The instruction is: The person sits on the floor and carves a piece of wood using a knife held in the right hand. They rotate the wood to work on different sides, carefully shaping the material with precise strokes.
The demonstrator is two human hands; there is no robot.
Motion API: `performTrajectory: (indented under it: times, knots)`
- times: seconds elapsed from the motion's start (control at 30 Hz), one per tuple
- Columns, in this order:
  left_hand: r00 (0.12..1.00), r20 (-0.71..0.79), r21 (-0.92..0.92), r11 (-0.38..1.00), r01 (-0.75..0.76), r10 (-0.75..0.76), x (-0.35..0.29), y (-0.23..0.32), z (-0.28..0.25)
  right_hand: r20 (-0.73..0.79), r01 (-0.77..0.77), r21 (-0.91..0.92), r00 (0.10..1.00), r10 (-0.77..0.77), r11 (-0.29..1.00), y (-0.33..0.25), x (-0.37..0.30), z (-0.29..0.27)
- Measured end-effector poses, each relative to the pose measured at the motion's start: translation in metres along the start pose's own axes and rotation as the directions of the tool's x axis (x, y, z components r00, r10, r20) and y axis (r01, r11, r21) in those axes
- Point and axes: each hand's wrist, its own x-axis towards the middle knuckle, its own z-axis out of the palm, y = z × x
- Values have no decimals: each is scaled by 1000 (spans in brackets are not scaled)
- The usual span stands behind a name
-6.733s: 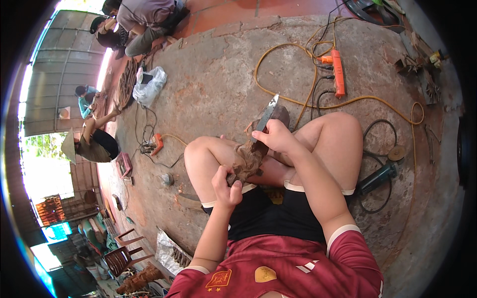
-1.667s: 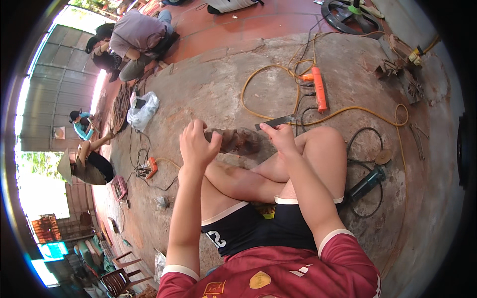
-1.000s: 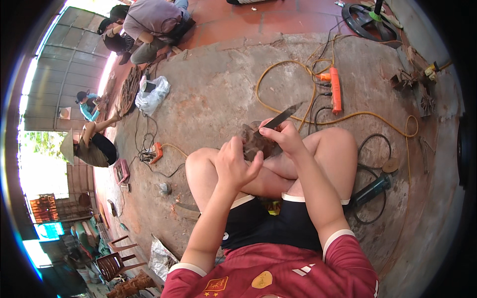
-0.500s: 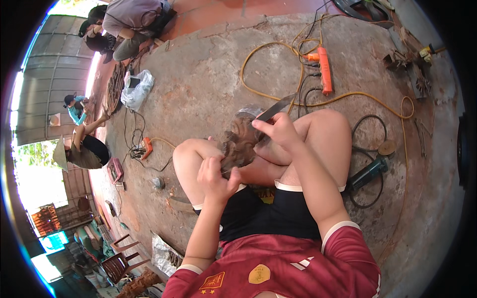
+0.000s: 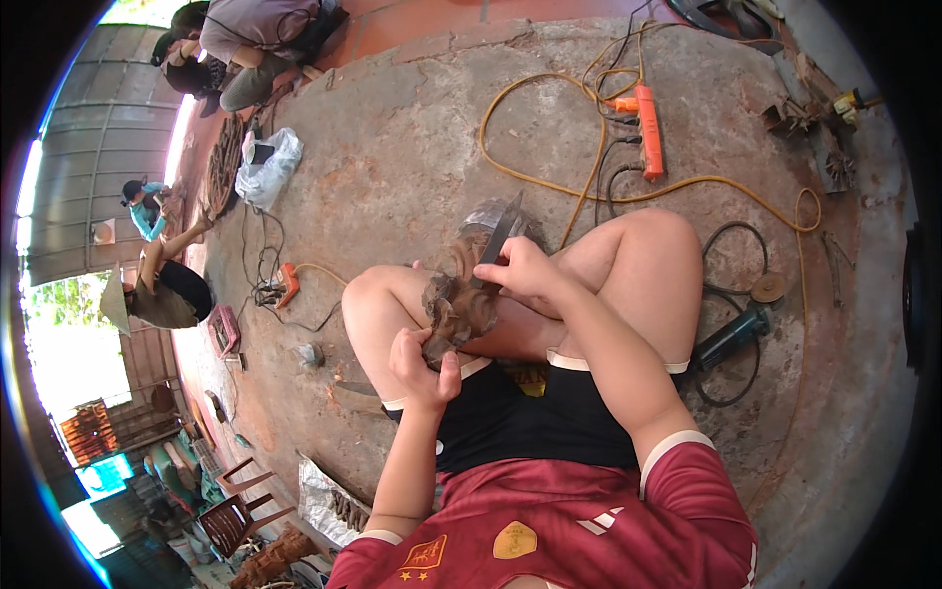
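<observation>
Across my legs lies a carved brown wooden piece (image 5: 453, 306), its surface full of curls and hollows. The fingers of my left hand (image 5: 424, 369) are closed round its near left end. A flat dark metal tool that looks like a file (image 5: 500, 239) is gripped in my right hand (image 5: 523, 269), its narrow pointed end up and away from me. The tool's lower end lies against the upper right of the carving. My fingers partly hide where it touches. Just beyond the carving, a shiny round object (image 5: 494, 214) is partly covered.
An orange power strip (image 5: 649, 133) with a yellow cord (image 5: 728, 181) lies ahead right. Beside my right knee is a green power tool (image 5: 731, 339). A second orange socket (image 5: 286, 285) and a plastic bag (image 5: 269, 169) are to the left. Several people sit at the far left.
My right hand has moved slightly left and nearer, and the file has swung from slanting right to more upright. The carving has turned a little in my left hand.
</observation>
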Motion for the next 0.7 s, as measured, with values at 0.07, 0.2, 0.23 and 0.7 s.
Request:
performTrajectory:
  times: [0.07,0.2,0.23,0.7]
  knots:
    - [999,37,-8,1000,1,-1,-4,-2,-1,-142,90,-219,982,-123,972,16,14,-9]
    - [999,34,-19,1000,1,0,-8,-4,0,-29,116,-27,993,-117,993,21,19,-11]
    - [1000,20,-25,1000,16,-15,-8,-5,0,-4,107,-31,994,-107,994,20,17,-11]
    - [995,-87,-162,986,42,-57,-30,-39,-8,28,127,-169,992,-124,977,16,21,-1]
